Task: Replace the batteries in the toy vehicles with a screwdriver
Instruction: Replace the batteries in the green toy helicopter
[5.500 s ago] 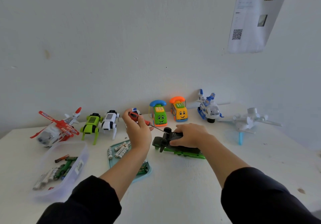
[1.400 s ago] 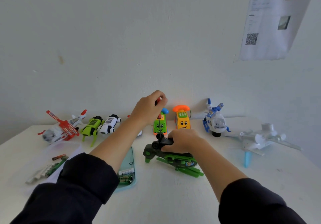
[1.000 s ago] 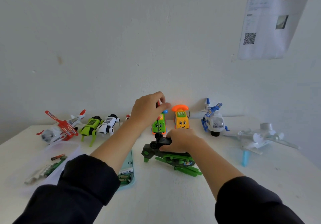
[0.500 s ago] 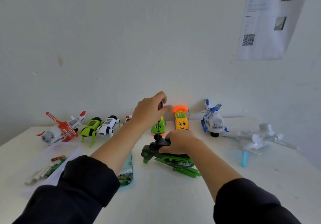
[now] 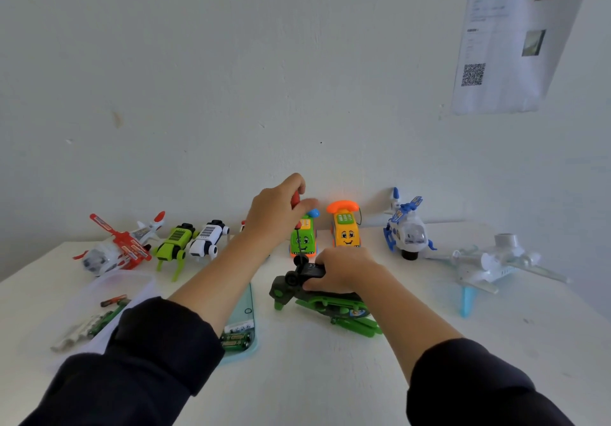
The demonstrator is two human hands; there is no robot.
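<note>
White wall and white desk (image 5: 314, 376) form the setting; a printed sheet with a QR code (image 5: 506, 38) hangs at upper right. Mid-desk lies a dark green toy helicopter (image 5: 317, 300), turned over, its long axis running from near right to far left, bright green rotor blades flat against the desk at the near-right end. The person's right hand (image 5: 344, 268) grips its upper body, fingers curled round it. Their left hand (image 5: 276, 215) is raised above it, fingers pinching the red handle of a screwdriver (image 5: 297, 224); the shaft stands near upright, tip down at the toy's far-left end. Along the wall stand a red-and-white helicopter (image 5: 115, 250), green and white robot dogs, a green phone car (image 5: 303, 240), an orange phone car (image 5: 345, 229) and a blue-and-white helicopter (image 5: 406, 230). A teal tray (image 5: 246, 333) and a clear tub (image 5: 99, 313) hold batteries at near left.
</note>
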